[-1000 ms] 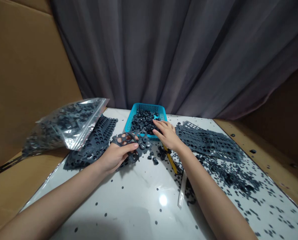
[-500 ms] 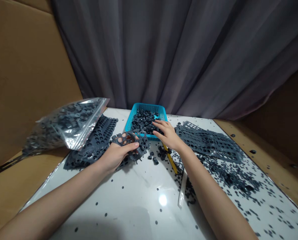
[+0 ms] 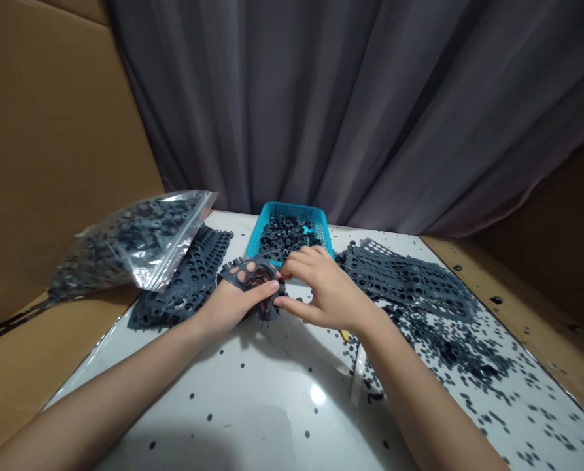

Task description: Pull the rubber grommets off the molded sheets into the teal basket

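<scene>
My left hand (image 3: 233, 302) grips a dark grey rubber sheet (image 3: 250, 270) full of punched round holes, thumb across its lower edge. My right hand (image 3: 321, 289) has come against the same sheet from the right, its fingers curled and pinching at the sheet's right edge. Just behind both hands stands a blue plastic basket (image 3: 321, 230) filled with small black rubber rings.
A clear zip bag (image 3: 135, 242) of black parts lies at the left on a stack of punched rubber sheets (image 3: 188, 278). More empty sheets (image 3: 404, 278) and scattered black bits cover the right of the white table (image 3: 272, 405). A yellow tool shows under my right wrist. Cardboard walls and a grey curtain surround.
My right hand has pulled back from the blue basket and moved down-left onto the sheet in my left hand. The left hand has stayed almost still.
</scene>
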Demonstrator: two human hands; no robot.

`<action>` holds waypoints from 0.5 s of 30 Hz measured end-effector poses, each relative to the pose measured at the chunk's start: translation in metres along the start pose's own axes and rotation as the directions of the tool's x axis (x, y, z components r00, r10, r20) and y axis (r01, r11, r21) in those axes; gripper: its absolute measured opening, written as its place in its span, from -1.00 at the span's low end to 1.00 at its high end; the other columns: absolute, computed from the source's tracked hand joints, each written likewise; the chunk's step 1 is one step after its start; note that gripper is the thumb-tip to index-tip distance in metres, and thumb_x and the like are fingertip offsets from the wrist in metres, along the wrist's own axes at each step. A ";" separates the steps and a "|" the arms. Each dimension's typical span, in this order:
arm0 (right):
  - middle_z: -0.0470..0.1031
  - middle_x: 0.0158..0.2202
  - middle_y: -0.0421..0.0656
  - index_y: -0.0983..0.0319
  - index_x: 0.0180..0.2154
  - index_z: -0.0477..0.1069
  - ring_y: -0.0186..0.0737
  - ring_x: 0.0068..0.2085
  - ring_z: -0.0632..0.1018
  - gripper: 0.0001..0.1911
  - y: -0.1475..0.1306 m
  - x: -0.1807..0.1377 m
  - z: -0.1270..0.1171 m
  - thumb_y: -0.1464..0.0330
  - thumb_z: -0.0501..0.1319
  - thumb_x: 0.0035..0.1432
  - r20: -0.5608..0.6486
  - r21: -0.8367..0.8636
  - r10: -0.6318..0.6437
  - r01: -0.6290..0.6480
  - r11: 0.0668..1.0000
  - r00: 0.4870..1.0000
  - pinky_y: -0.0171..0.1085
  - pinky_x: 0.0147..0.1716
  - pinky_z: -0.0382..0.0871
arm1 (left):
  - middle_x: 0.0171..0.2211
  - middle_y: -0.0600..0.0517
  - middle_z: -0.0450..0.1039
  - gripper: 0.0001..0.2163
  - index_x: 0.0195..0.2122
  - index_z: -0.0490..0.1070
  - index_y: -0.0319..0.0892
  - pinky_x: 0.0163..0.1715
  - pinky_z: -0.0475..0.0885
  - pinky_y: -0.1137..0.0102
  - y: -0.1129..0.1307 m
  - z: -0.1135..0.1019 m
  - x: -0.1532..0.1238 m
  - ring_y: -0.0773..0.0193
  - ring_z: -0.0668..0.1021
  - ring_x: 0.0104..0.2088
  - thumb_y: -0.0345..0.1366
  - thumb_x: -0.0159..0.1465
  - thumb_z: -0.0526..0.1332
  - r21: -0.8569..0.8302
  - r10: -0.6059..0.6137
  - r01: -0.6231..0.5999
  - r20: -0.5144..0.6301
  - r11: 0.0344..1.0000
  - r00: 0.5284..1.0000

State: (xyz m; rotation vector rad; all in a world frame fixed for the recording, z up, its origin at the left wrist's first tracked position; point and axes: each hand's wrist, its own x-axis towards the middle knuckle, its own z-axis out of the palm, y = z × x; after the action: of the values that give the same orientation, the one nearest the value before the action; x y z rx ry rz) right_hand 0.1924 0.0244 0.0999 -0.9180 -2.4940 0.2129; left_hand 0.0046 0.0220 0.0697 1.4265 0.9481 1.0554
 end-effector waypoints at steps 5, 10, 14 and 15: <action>0.41 -0.41 -0.18 0.23 -0.38 0.28 -0.22 -0.32 0.39 -0.77 -0.001 -0.001 0.002 0.24 0.05 0.27 0.045 0.099 0.018 -0.023 0.995 0.999 -0.19 -0.19 0.13 | -0.38 0.01 0.46 -0.85 -0.33 0.46 -0.20 -0.24 0.37 0.35 -0.002 0.000 0.002 0.25 0.47 -0.35 -0.23 0.17 0.26 -0.061 0.000 0.004 0.057 0.998 0.998; 0.36 -0.46 -0.21 0.23 -0.42 0.27 -0.28 -0.38 0.36 -0.74 -0.001 0.001 0.000 0.26 0.03 0.29 0.030 0.209 0.012 -0.018 0.978 0.999 -0.25 -0.27 0.16 | -0.43 0.02 0.44 -0.80 -0.36 0.46 -0.20 -0.27 0.35 0.35 -0.008 -0.003 0.003 0.25 0.45 -0.37 -0.15 0.19 0.24 -0.036 -0.001 0.005 0.108 0.999 0.994; 0.29 -0.47 -0.23 0.23 -0.43 0.25 -0.32 -0.41 0.32 -0.76 0.000 0.001 0.001 0.29 0.03 0.29 0.006 0.340 0.011 -0.013 0.940 1.000 -0.31 -0.36 0.18 | -0.33 0.00 0.48 -0.77 -0.28 0.47 -0.18 -0.20 0.33 0.34 -0.003 -0.005 0.002 0.19 0.47 -0.25 -0.12 0.18 0.24 -0.016 -0.003 0.008 0.265 1.000 0.964; 0.28 -0.47 -0.24 0.23 -0.43 0.25 -0.33 -0.42 0.32 -0.76 0.000 0.001 0.002 0.30 0.03 0.30 0.005 0.369 0.014 -0.015 0.929 1.000 -0.33 -0.38 0.18 | -0.31 0.00 0.48 -0.77 -0.28 0.47 -0.18 -0.18 0.33 0.34 -0.001 -0.005 0.002 0.18 0.47 -0.23 -0.13 0.17 0.25 0.012 -0.019 0.016 0.295 1.000 0.955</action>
State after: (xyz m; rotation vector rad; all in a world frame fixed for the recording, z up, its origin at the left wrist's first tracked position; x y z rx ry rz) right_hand 0.1910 0.0256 0.0989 -0.7753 -2.3341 0.6634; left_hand 0.0002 0.0255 0.0694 1.5306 0.7480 0.7970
